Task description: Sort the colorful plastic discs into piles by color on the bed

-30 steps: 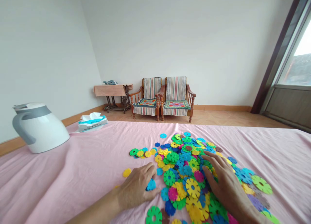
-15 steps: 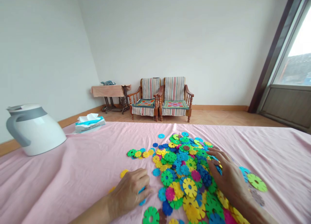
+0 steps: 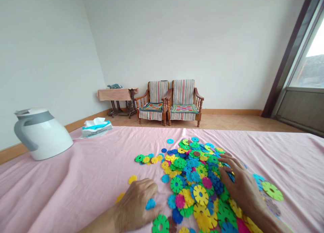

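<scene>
Mixed discs [image 3: 195,176] lie loose, five o'clock. Left hand [image 3: 136,200], seven: fingers curl at blue disc [image 3: 151,204], pinch unclear. Right hand [image 3: 239,182], four: fingers spread.

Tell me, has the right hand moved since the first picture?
Yes. Judged against the wooden chair on the right, the right hand shifted slightly rightward.

The left hand [image 3: 138,201] hides part of a blue disc [image 3: 151,204], so whether it pinches it cannot be told. The right hand [image 3: 238,180] partly covers discs under its palm, their number unseen. Both forearms [image 3: 100,223] run off the bottom edge, which also cuts a green disc [image 3: 156,223]. In the disc pile [image 3: 180,163], upper pieces conceal lower ones. Lettering on the tissue pack [image 3: 97,130] is too blurred to read; the door [image 3: 302,105] is cut by the right edge
</scene>
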A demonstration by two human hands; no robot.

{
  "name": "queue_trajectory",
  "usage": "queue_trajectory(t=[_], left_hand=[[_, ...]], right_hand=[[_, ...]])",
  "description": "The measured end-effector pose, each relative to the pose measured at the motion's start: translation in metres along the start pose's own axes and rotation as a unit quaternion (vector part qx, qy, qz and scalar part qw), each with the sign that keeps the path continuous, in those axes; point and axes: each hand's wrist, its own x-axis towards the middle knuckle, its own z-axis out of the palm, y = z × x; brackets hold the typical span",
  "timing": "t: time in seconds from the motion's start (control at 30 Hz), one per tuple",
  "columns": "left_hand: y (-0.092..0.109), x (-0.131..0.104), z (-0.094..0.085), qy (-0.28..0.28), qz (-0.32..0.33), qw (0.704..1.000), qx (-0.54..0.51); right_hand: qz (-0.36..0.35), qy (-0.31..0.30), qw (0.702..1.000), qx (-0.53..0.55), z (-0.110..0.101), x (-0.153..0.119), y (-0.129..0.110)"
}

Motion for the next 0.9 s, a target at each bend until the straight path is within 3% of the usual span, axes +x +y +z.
queue_trajectory(t=[0.2, 0.4, 0.57, 0.73, 0.83, 0.9], left_hand=[[0.005, 0.000, 0.000, 0.012, 0.005, 1.000, -0.006], [0.010, 0.010, -0.004, -0.024, -0.016, 0.998, -0.061], [0.024, 0.067, -0.007, 0.004, -0.068, 0.985, -0.160], [0.053, 0.142, -0.002, 0.128, -0.070, 0.958, -0.246], [0.059, 0.161, -0.004, 0.140, -0.040, 0.950, -0.275], [0.054, 0.156, -0.008, 0.142, -0.031, 0.948, -0.282]], right_hand=[[0.057, 0.007, 0.998, 0.018, -0.006, 0.006, 0.007], [0.130, -0.002, 0.989, 0.075, -0.006, 0.009, 0.024], [0.146, 0.001, 0.985, 0.094, -0.003, 0.008, 0.029], [0.117, 0.001, 0.991, 0.072, -0.002, 0.007, 0.029], [0.109, -0.002, 0.991, 0.074, -0.003, 0.008, 0.028], [0.105, -0.004, 0.991, 0.078, -0.004, 0.008, 0.027]])
